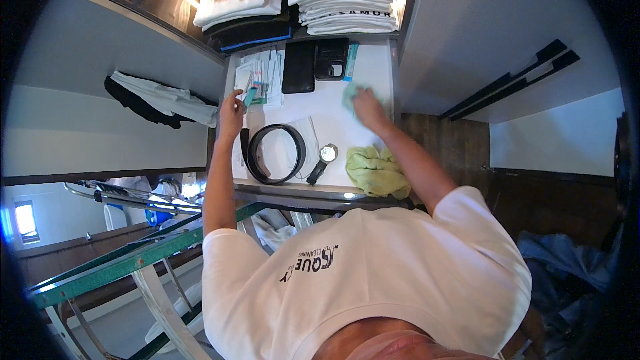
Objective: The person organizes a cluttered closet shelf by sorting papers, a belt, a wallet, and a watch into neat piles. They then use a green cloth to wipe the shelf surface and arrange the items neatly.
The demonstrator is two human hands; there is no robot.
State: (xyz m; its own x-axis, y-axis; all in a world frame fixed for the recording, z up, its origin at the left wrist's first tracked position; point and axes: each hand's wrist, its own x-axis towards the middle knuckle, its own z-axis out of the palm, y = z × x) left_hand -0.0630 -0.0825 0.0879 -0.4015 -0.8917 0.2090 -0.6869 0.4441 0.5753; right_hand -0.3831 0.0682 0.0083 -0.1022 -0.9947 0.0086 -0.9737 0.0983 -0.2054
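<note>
Before me is a pulled-out white drawer (327, 110). On its right side my right hand (369, 109) presses a pale green cloth (351, 96) against the drawer's bottom; the cloth is slightly blurred. At the left edge my left hand (232, 116) pinches a small teal packet or tube (250, 97), whose exact kind is unclear. Papers and cards (271, 77) lie just beyond it. A coiled black belt (300, 152) and a wristwatch (327, 154) rest near the drawer's front. A crumpled yellow-green cloth (376, 170) hangs over the front right corner.
A black wallet or folder (298, 67), a black case (331, 60) and a slim blue-teal box (351, 62) lie at the drawer's back. Folded white garments (345, 2) are stacked above. A green-railed stepladder (120, 265) stands left; a cabinet panel (480, 35) bounds the right.
</note>
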